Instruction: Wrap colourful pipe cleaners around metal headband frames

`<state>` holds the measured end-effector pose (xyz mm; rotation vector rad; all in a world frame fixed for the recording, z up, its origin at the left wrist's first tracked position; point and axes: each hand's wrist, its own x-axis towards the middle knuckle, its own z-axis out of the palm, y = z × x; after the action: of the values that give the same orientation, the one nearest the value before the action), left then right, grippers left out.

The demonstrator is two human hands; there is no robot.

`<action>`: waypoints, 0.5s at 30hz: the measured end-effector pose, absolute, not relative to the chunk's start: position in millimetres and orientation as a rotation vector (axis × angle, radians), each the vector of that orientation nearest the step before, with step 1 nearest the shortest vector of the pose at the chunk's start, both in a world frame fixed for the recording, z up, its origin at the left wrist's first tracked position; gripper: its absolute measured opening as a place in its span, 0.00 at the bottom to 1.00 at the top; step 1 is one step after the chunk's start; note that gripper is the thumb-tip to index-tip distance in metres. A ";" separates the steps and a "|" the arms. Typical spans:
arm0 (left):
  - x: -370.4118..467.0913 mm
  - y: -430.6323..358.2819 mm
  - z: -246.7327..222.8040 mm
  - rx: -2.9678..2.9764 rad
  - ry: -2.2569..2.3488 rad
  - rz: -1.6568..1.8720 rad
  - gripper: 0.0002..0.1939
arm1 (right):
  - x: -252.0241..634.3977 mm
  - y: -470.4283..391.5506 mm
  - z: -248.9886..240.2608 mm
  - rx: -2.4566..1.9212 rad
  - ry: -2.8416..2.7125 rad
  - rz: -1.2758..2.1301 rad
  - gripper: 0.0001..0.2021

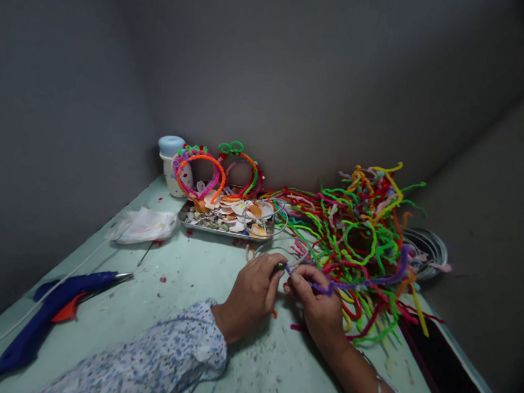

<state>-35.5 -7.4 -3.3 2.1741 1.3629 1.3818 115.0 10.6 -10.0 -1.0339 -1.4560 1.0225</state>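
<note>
My left hand [255,289] is closed in a pinch at the near side of a thin wire hoop [298,242]. A small dark green bit shows at its fingertips. My right hand [320,302] pinches a purple pipe cleaner [366,283] close to the left fingers. One short end of it reaches across the gap between the hands, while the long tail trails right and curls upward. The fingers hide where the pipe cleaner and the wire meet.
A metal tray [223,233] of shells sits at the back, with colourful headbands [200,177] above it beside a jar [171,160]. Tangled pipe cleaners [332,225] and a wire coil [437,256] lie right. A blue glue gun [52,307] and a plastic bag [145,225] lie left.
</note>
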 end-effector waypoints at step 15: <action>-35.6 -8.1 -3.4 2.152 1.397 1.393 0.08 | 113.5 10.0 -6.9 -1.040 -1.473 1.026 0.10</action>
<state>-35.6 -8.1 -3.4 2.1519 1.3968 1.3929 113.5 10.0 -6.9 -1.0398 -1.4726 1.0265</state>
